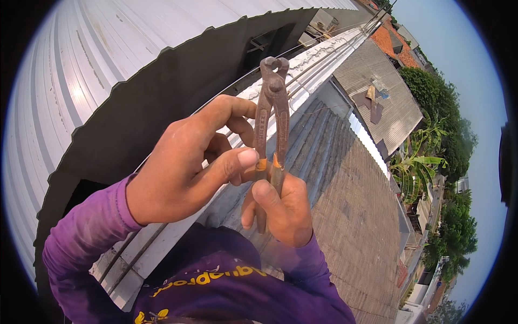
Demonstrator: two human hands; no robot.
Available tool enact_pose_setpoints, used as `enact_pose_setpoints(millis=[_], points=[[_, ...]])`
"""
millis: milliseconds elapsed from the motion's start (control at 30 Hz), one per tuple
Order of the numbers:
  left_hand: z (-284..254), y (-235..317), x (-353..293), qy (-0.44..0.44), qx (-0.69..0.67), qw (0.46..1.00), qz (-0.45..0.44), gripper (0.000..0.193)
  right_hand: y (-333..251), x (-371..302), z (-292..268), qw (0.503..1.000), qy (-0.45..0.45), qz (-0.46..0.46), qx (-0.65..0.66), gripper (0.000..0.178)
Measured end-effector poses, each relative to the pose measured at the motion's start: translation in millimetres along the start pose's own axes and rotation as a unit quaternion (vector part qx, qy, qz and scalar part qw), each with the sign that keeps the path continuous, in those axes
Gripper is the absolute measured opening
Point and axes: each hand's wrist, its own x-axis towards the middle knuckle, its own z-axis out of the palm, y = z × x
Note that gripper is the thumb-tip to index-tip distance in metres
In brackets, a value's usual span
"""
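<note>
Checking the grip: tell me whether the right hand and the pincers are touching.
Touching. The head view shows the right hand holding the pincers by the handles, its thumb lying across one.

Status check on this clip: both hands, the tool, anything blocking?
Right hand holding pincers low on the handles. Left hand at the left handle, grip unclear. Pincers head-up; right thumb partly covers handles, head unobstructed.

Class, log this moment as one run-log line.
Left hand: fingers at pincers, grip unclear | Right hand: gripping pincers' lower part | Pincers: head upward | Surroundings: pale ribbed roof
</note>
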Motion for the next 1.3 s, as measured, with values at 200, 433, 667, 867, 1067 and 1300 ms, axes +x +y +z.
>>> enact_pose_setpoints(millis=[200,433,667,867,1067,1300], points=[[42,-90,99,0.009,0.375,0.924,0.08,0.028,3,-15,-73,0.949,0.244,-0.103,-0.173,0.052],[70,-110,140,-0.015,0.482,0.875,0.041,0.028,-20,-16,-117,0.947,0.221,-0.003,-0.234,0.051],[73,-137,139,0.039,0.385,0.922,0.024,0.024,-39,7,-141,0.931,0.185,0.049,-0.312,0.043],[73,-147,137,0.063,0.32,0.945,0.012,0.017,-64,22,-139,0.695,0.136,-0.033,-0.705,0.048],[72,-150,139,0.054,0.308,0.95,0.004,0.021,-73,40,-129,0.572,0.144,0.011,-0.807,0.057],[73,-145,139,0.053,0.314,0.948,-0.013,0.022,-65,54,-139,0.438,0.134,-0.077,-0.886,0.055]])
